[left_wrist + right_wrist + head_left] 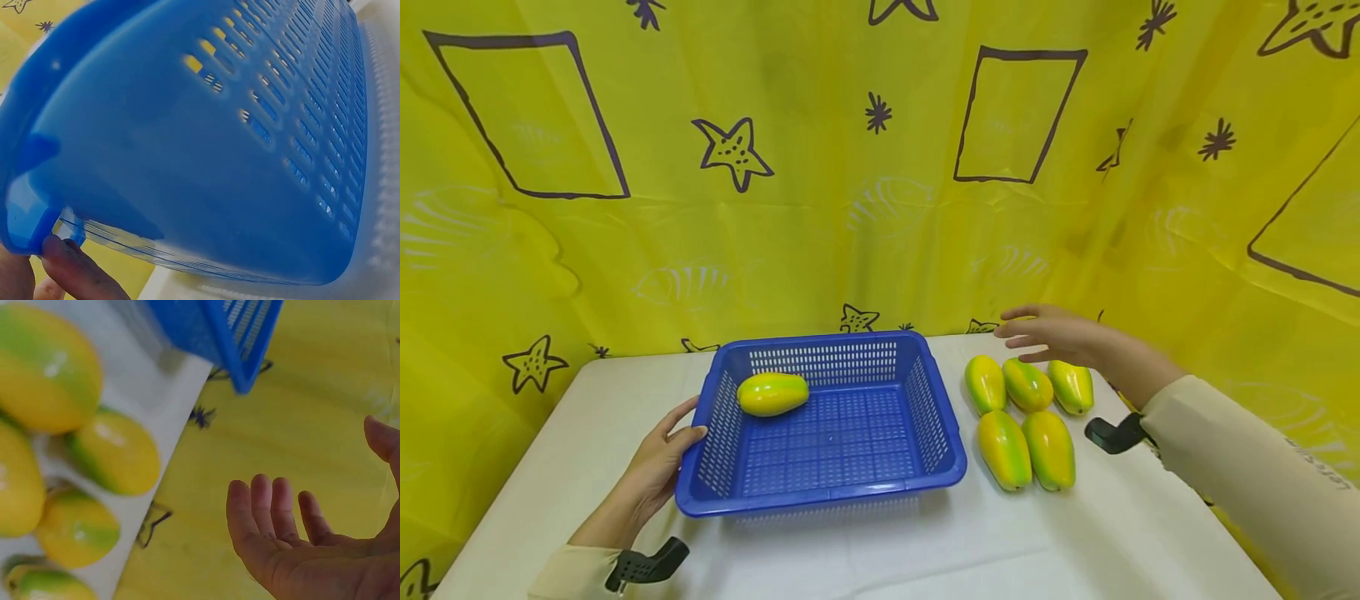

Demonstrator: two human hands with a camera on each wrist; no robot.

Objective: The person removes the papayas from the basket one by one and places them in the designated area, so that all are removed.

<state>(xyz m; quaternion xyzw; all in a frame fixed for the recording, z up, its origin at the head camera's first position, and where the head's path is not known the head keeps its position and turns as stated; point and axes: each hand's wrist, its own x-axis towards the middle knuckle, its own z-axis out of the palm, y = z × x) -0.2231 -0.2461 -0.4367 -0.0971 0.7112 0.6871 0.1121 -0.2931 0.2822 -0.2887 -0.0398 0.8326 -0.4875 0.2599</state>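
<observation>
My left hand [658, 458] grips the left rim of a blue plastic basket [850, 442], with the thumb over the edge. The left wrist view shows the basket's slotted outer wall [156, 137] and fingertips [75, 269] at its rim. Inside the basket, toward the left, lies one yellow-green fruit [772, 394] shaped like a papaya. My right hand [1063, 336] is in the air over the far fruits, fingers spread and pointing left, holding nothing. Below it, several similar fruits lie in two rows, including a near-left one [1004, 450] and a far-right one [1071, 386].
A white-covered table [880, 550] bears the basket and the fruits. Behind it hangs a yellow curtain [820, 250] with dark star and frame drawings, close along the table's back edge. The loose fruits sit just right of the basket.
</observation>
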